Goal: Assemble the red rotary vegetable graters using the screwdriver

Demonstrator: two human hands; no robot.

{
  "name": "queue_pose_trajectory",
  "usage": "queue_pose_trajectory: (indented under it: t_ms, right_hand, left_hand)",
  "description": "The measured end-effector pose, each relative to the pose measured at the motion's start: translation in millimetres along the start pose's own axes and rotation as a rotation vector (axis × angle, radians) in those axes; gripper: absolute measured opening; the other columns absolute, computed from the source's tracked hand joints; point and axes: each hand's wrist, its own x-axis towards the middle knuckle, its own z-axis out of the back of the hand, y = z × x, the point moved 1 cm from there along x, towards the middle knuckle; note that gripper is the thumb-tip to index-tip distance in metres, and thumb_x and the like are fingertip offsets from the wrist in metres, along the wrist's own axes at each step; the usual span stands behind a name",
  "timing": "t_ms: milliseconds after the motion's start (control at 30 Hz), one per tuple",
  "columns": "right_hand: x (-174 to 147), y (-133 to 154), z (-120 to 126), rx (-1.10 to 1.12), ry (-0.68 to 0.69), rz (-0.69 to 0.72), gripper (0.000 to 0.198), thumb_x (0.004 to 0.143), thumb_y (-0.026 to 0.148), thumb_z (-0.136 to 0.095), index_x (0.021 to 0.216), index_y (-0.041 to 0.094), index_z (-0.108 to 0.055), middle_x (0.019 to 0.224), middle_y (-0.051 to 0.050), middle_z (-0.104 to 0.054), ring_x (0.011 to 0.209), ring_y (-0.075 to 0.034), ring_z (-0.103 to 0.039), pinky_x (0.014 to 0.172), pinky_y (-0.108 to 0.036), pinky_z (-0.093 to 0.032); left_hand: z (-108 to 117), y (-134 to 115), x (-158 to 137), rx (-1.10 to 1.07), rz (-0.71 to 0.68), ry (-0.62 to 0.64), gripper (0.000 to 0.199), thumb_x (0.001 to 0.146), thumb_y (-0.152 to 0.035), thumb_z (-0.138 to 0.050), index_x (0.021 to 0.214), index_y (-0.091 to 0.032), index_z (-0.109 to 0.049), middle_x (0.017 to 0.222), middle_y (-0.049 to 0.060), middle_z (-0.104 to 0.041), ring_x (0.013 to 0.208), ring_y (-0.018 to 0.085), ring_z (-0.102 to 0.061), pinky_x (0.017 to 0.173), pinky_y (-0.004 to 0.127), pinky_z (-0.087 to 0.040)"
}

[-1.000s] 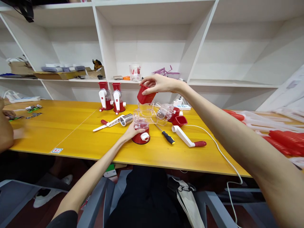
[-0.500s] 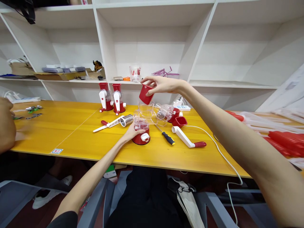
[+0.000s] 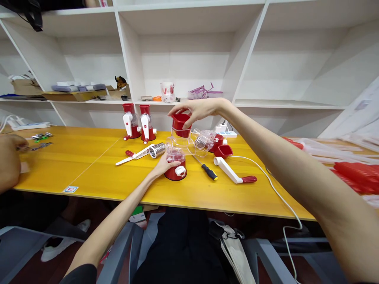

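Note:
My left hand [image 3: 166,165] is wrapped round the lower part of a rotary grater body [image 3: 175,172], which has a red base, a white knob and a clear plastic housing [image 3: 185,146]. Above it my right hand [image 3: 192,112] grips the rim of a red hopper [image 3: 180,123]. The hopper's lower end is down inside the housing's clear upper opening. Left of the base lies a metal grating drum [image 3: 157,150], beside a white crank handle [image 3: 144,151] with a red grip. A screwdriver [image 3: 209,172] and another crank handle [image 3: 233,171] lie to the right.
Two assembled rotary graters [image 3: 147,124] stand at the back. Another grater body [image 3: 217,142] lies behind the right crank, near a second red hopper [image 3: 224,151]. A white cable [image 3: 266,173] crosses the table. Red bagged parts [image 3: 355,175] lie far right; a person's arm [image 3: 10,161] is at left.
My right hand has lowered the red hopper from above the clear housing into its top opening and brought it upright. My left hand stays on the base.

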Motion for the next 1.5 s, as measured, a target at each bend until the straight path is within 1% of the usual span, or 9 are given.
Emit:
queue_pose_trajectory:
  t_ms: [300, 567, 700, 867, 967, 1067, 1200, 1333, 1500]
  right_hand:
    - [-8.4, -3.6, -7.1, -0.015, -0.021, -0.026, 0.076, 0.069, 0.054, -0.078, 0.138, 0.027, -0.060, 0.145, -0.007, -0.058, 0.135, -0.026, -0.053, 0.111, -0.044, -0.050]
    - [-19.4, -5.0, -58.1, -0.129, -0.157, -0.029, 0.060, 0.091, 0.055, -0.051, 0.142, 0.025, -0.053, 0.149, -0.010, -0.051, 0.138, -0.025, -0.050, 0.120, -0.044, -0.040]
    - [-75.9, -40.2, -90.2, -0.185, -0.426, -0.228, 0.058, 0.099, 0.055, -0.032, 0.149, 0.029, -0.043, 0.151, -0.010, -0.048, 0.139, -0.024, -0.049, 0.120, -0.046, -0.039]
    - [-178.3, -93.9, -146.7, -0.264, -0.458, -0.516, 0.047, 0.092, 0.052, -0.041, 0.118, 0.022, -0.065, 0.119, -0.019, -0.064, 0.109, -0.036, -0.063, 0.096, -0.058, -0.051]
    - [-208.2, -107.4, -175.1, -0.285, -0.428, -0.583, 0.037, 0.092, 0.049, -0.044, 0.100, 0.023, -0.068, 0.105, -0.017, -0.068, 0.103, -0.034, -0.065, 0.091, -0.054, -0.054]
    - [-198.1, -103.3, -193.7, -0.298, -0.412, -0.587, 0.039, 0.095, 0.051, -0.044, 0.098, 0.021, -0.069, 0.105, -0.016, -0.068, 0.104, -0.031, -0.066, 0.093, -0.051, -0.055]
    - [-155.9, -82.1, -212.8, -0.285, -0.422, -0.539, 0.039, 0.097, 0.047, -0.053, 0.121, 0.019, -0.063, 0.125, -0.011, -0.062, 0.113, -0.019, -0.061, 0.100, -0.042, -0.055]
    - [-132.7, -67.9, -227.5, -0.250, -0.475, -0.529, 0.036, 0.096, 0.043, -0.058, 0.124, 0.022, -0.061, 0.129, -0.010, -0.061, 0.116, -0.019, -0.060, 0.097, -0.039, -0.057]
    - [-145.1, -81.4, -223.6, -0.216, -0.544, -0.576, 0.038, 0.096, 0.044, -0.056, 0.126, 0.021, -0.061, 0.130, -0.010, -0.060, 0.116, -0.018, -0.060, 0.099, -0.039, -0.056]
  left_hand:
    - [-1.0, -1.0, 1.2, 0.014, -0.050, -0.008, 0.065, 0.064, -0.033, -0.084, 0.122, -0.015, -0.060, 0.132, 0.015, -0.069, 0.123, 0.032, -0.066, 0.116, 0.052, -0.041]
    - [0.1, 0.3, 1.6, 0.031, -0.056, -0.003, 0.070, 0.064, -0.037, -0.084, 0.125, -0.012, -0.058, 0.133, 0.018, -0.067, 0.124, 0.032, -0.065, 0.116, 0.051, -0.041]
    - [3.3, 1.3, 2.7, 0.000, 0.003, 0.026, 0.069, 0.064, -0.036, -0.085, 0.124, -0.015, -0.060, 0.134, 0.016, -0.068, 0.124, 0.032, -0.065, 0.116, 0.052, -0.042]
    - [15.8, 4.2, 9.4, -0.030, 0.114, 0.086, 0.063, 0.059, -0.034, -0.087, 0.116, -0.014, -0.067, 0.125, 0.016, -0.073, 0.119, 0.035, -0.068, 0.111, 0.054, -0.046]
    - [22.3, 5.8, 11.0, -0.080, 0.166, 0.127, 0.057, 0.058, -0.033, -0.087, 0.110, -0.015, -0.071, 0.126, 0.015, -0.073, 0.120, 0.036, -0.068, 0.108, 0.051, -0.050]
    - [24.4, 6.8, 9.4, -0.115, 0.201, 0.149, 0.059, 0.056, -0.033, -0.087, 0.110, -0.014, -0.071, 0.123, 0.016, -0.074, 0.117, 0.036, -0.069, 0.105, 0.051, -0.052]
    - [23.2, 5.7, 6.2, -0.109, 0.188, 0.100, 0.063, 0.056, -0.037, -0.086, 0.112, -0.014, -0.070, 0.121, 0.016, -0.075, 0.114, 0.036, -0.070, 0.104, 0.051, -0.051]
    - [13.4, 0.2, -2.2, -0.057, 0.163, 0.049, 0.063, 0.059, -0.039, -0.085, 0.114, -0.014, -0.068, 0.123, 0.016, -0.074, 0.117, 0.036, -0.068, 0.109, 0.053, -0.048]
    - [-24.1, -10.0, -33.5, 0.197, 0.031, -0.273, 0.071, 0.067, -0.042, -0.085, 0.128, -0.018, -0.057, 0.134, 0.014, -0.067, 0.126, 0.032, -0.063, 0.114, 0.048, -0.043]
